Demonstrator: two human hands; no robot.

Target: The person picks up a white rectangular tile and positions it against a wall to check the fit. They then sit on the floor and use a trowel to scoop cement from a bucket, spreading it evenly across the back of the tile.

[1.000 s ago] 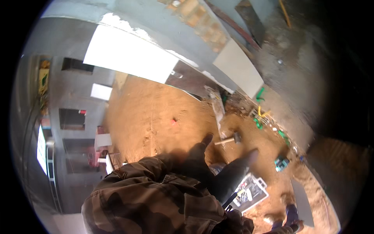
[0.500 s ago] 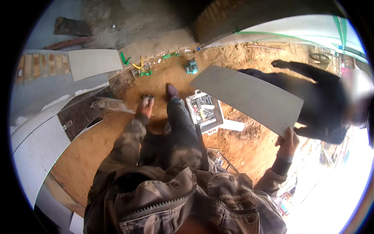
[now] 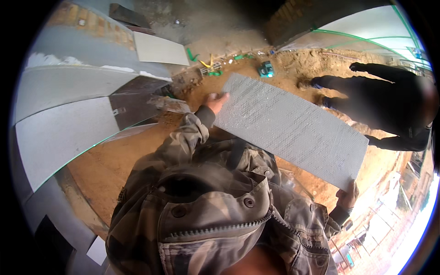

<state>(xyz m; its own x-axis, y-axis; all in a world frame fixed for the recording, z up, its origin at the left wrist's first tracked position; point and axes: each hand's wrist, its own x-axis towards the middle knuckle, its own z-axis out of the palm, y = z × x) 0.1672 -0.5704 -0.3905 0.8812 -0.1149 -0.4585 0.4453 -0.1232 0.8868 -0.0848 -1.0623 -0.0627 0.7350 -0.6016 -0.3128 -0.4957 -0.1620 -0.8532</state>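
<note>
I hold a long grey rectangular tile (image 3: 288,128) across my front, its dimpled, streaked face up. My left hand (image 3: 215,103) is closed on the left end, thumb on top. My right hand (image 3: 348,195) grips the lower right corner, fingers mostly hidden behind it. A co-worker in dark clothing (image 3: 389,101) stands at the right, one arm reaching behind the tile's right end; whether it touches the tile I cannot tell.
Sandy ground (image 3: 101,165) lies below, with a teal tool (image 3: 266,68) and green and yellow pieces (image 3: 211,64) along the far edge. At left are a ledge with white boards (image 3: 64,142) and an upper pale panel (image 3: 160,48). Metal frames stand at lower right.
My left hand has left the small item it held low and now grips the tile. The tile has moved in toward me, its textured face now showing. My view has swung round since a second ago.
</note>
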